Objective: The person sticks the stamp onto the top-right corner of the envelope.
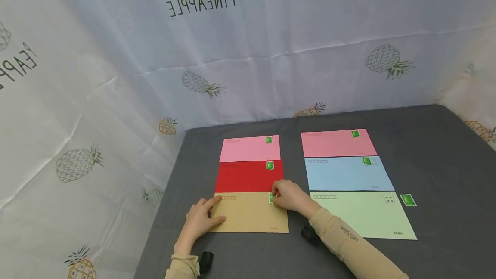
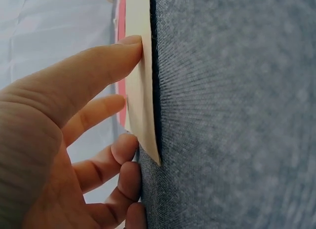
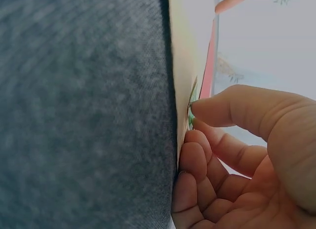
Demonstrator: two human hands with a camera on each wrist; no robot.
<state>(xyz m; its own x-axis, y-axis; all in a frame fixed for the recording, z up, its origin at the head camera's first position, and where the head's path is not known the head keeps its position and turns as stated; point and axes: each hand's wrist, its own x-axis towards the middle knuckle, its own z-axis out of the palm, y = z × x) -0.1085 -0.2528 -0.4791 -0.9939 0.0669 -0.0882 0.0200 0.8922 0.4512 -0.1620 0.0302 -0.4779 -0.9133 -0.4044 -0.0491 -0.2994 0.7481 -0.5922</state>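
Note:
A tan envelope (image 1: pixel 252 216) lies at the near end of the left column. My left hand (image 1: pixel 199 218) rests at its left side, thumb and index finger (image 2: pixel 132 46) extended onto the paper and the other fingers beside the edge. At the envelope's top right corner, my right hand (image 1: pixel 292 196) pinches a green stamp (image 1: pixel 271 198) between thumb (image 3: pixel 212 110) and index finger. In the right wrist view the stamp stands tilted up from the paper, partly hidden by the fingertips. Just beyond lies a red envelope (image 1: pixel 244 178) bearing a green stamp (image 1: pixel 270 165).
Farthest in this column is a pink envelope (image 1: pixel 248 150) with a stamp. The right column holds stamped pink (image 1: pixel 329 144) and blue (image 1: pixel 341 178) envelopes, then a light green envelope (image 1: pixel 356 216) partly under the right forearm. A loose stamp (image 1: pixel 408 200) lies beside it on the grey tabletop (image 1: pixel 445 162).

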